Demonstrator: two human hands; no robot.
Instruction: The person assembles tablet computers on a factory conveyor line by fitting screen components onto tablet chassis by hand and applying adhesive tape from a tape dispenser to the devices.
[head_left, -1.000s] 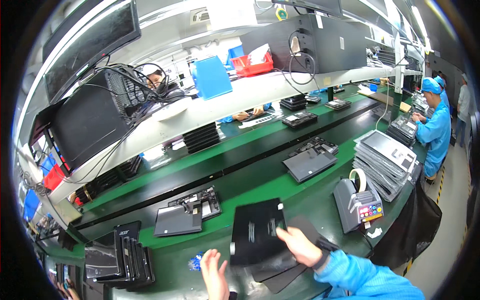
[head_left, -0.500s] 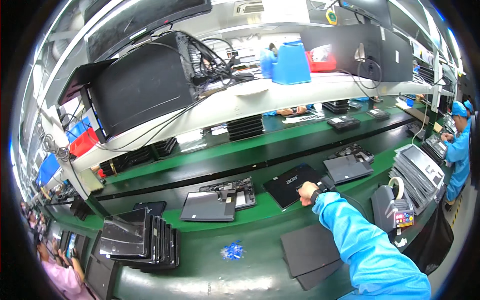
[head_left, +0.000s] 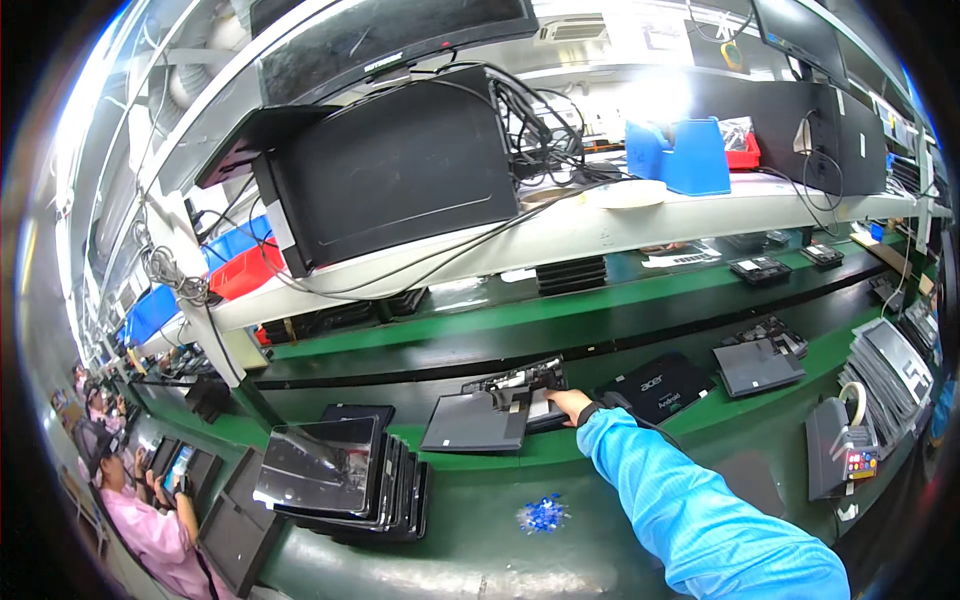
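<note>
Hand (head_left: pixel 570 402) at tray (head_left: pixel 478 422) edge (touching)

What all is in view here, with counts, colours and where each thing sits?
Grey device on cradle: one, on the belt at the right hand.
Black tablet: one, flat on the belt, right of the hand.
Grey panel: one, farther right.
Stacked tablets: several, black, lower left.
Blue bits: small pile, near green edge.
Black computer case: one, on the white shelf.
Blue tape dispenser: one, on the shelf.
Right hand: blue sleeve, touching the cradle.
Left hand: not in view.
</note>
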